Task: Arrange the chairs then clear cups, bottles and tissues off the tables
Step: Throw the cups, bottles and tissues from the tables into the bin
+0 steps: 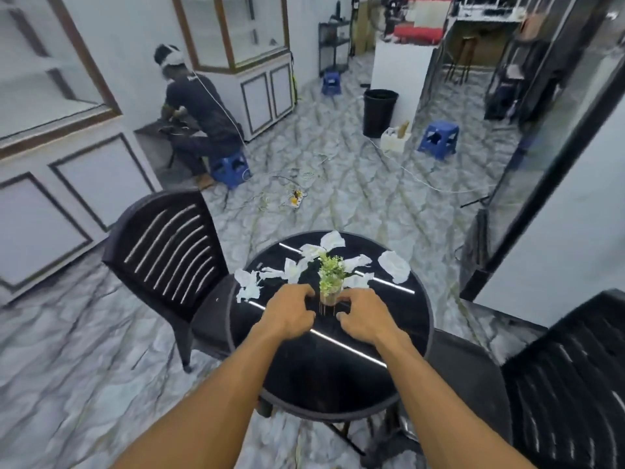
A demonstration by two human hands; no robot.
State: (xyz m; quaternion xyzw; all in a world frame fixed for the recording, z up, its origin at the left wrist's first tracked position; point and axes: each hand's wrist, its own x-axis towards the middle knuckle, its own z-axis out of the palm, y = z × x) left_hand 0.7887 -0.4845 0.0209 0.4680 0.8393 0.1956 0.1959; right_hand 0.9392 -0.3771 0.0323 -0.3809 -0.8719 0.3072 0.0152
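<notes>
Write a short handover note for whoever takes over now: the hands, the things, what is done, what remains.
Left hand and right hand: fingers curled either side of the plant pot; grip unclear.
Tissues lie scattered on the round table; no cups or bottles visible there.
Done, it seems: black chair stands at the table.
Left: clear the tissues.

Café: round table (338,384), chairs (165,252), display cabinet (236,32).
</notes>
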